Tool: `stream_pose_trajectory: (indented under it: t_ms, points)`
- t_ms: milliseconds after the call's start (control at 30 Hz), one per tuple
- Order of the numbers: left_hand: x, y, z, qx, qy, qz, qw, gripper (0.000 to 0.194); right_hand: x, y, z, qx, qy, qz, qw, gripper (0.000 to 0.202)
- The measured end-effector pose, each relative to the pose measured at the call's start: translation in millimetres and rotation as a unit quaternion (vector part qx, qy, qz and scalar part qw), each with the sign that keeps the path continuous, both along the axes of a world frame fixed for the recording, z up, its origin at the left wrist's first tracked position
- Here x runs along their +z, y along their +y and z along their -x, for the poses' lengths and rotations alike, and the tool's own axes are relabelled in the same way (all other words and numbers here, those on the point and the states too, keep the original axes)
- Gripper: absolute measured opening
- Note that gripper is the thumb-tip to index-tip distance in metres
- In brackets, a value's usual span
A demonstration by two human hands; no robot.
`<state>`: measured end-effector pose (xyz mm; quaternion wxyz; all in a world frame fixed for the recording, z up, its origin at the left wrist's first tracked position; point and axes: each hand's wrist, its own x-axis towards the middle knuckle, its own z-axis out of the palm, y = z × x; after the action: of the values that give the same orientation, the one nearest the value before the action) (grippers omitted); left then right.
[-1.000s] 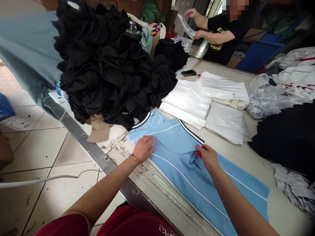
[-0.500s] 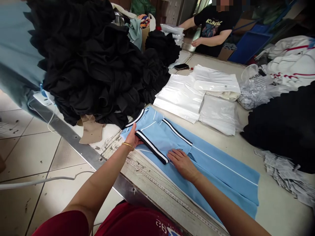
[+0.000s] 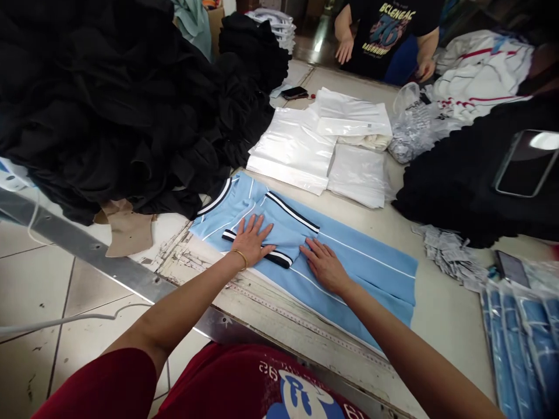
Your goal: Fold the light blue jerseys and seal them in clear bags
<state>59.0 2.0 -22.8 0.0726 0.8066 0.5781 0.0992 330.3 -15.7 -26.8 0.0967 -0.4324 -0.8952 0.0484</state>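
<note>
Two bare hands rested on a light blue garment (image 3: 371, 262), which lay on the counter (image 3: 449, 314) in front of the person. The left hand (image 3: 250, 243) had its fingers released and spread flat, crossing the lower black-and-white band (image 3: 279, 259). The right hand (image 3: 325, 267) lay just beside that band's end, fingers released and laid on the blue cloth, gripping nothing. From the garment, a big black cloth pile (image 3: 131, 116) rose at ten o'clock, a brown piece (image 3: 130, 230) sat at nine, white plastic bags (image 3: 294, 145) lay at twelve, black cloth (image 3: 458, 169) at two, and bagged blue clothes (image 3: 517, 343) at four.
</note>
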Motion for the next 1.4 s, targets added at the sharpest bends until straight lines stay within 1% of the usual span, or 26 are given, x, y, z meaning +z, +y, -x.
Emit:
stream_pose_trajectory:
  t_ms: [33, 100, 167, 267, 300, 367, 467, 567, 633, 733, 833, 867, 933, 1000, 1033, 1100, 1167, 1233, 1300, 1400]
  points:
    - [-3.8, -1, -4, 0.003, 0.009, 0.008, 1.000, 0.064, 3.4, -4, -10, -0.018, 0.014, 0.003, 1.000, 0.037]
    - [-6.1, -6, -9, 0.004, 0.011, 0.000, 1.000, 0.061, 10.4, -15, -43, -0.070, 0.049, 0.001, 0.996, 0.033]
    - [-3.0, -16, -15, -0.034, 0.000, -0.019, 0.999, 0.057, 14.7, -32, -87, -0.126, 0.065, -0.001, 0.990, 0.028]
    - [1.4, -35, -31, -0.128, -0.020, -0.023, 0.991, 0.053, 12.2, -63, -153, -0.198, 0.022, 0.018, 0.980, 0.025]
    - [0.9, -41, -37, -0.145, -0.023, -0.019, 0.989, 0.054, 10.0, -73, -169, -0.214, -0.001, 0.028, 0.977, 0.025]
    - [-3.1, -48, -48, -0.149, -0.024, -0.010, 0.989, 0.057, 6.2, -87, -188, -0.234, -0.035, 0.042, 0.971, 0.024]
    - [-11.9, -50, -57, -0.133, -0.017, -0.002, 0.991, 0.063, 8.0, -91, -190, -0.252, -0.036, 0.033, 0.967, 0.017]
    - [-17.1, -48, -57, -0.133, -0.005, -0.002, 0.991, 0.064, 16.5, -85, -187, -0.251, -0.011, 0.012, 0.968, 0.013]
    - [-17.7, -48, -56, -0.130, 0.002, -0.007, 0.991, 0.064, 18.2, -80, -189, -0.270, 0.004, -0.003, 0.963, 0.010]
    - [-14.9, -51, -57, -0.111, 0.006, -0.016, 0.994, 0.065, 7.7, -77, -192, -0.310, 0.010, -0.011, 0.951, 0.011]
    - [-7.9, -57, -69, -0.087, 0.000, -0.030, 0.996, 0.064, -9.1, -78, -195, -0.331, 0.013, -0.013, 0.944, 0.015]
    - [-5.4, -60, -76, -0.095, -0.005, -0.035, 0.995, 0.063, -13.1, -79, -196, -0.338, 0.014, -0.016, 0.941, 0.017]
    - [-2.9, -67, -92, -0.144, -0.018, -0.034, 0.989, 0.061, -16.6, -81, -200, -0.353, 0.024, -0.030, 0.935, 0.023]
    - [-5.5, -74, -109, -0.199, -0.028, -0.013, 0.979, 0.061, -15.3, -84, -205, -0.359, 0.042, -0.047, 0.931, 0.030]
    - [-8.8, -77, -116, -0.214, -0.029, 0.001, 0.976, 0.061, -14.0, -85, -207, -0.356, 0.051, -0.053, 0.932, 0.032]
    - [-16.8, -81, -127, -0.220, -0.030, 0.024, 0.975, 0.061, -11.9, -87, -211, -0.340, 0.055, -0.045, 0.938, 0.032]
    - [-23.4, -82, -132, -0.216, -0.030, 0.030, 0.975, 0.062, -12.0, -87, -214, -0.334, 0.044, -0.029, 0.941, 0.031]
    - [-25.8, -83, -132, -0.216, -0.030, 0.027, 0.975, 0.062, -13.3, -87, -216, -0.342, 0.037, -0.018, 0.939, 0.032]
    - [-24.5, -83, -126, -0.220, -0.028, 0.029, 0.975, 0.062, -13.1, -86, -216, -0.346, 0.040, -0.010, 0.937, 0.032]
    - [-20.3, -83, -102, -0.242, -0.023, 0.039, 0.969, 0.062, -6.1, -91, -209, -0.321, 0.042, 0.024, 0.946, 0.027]
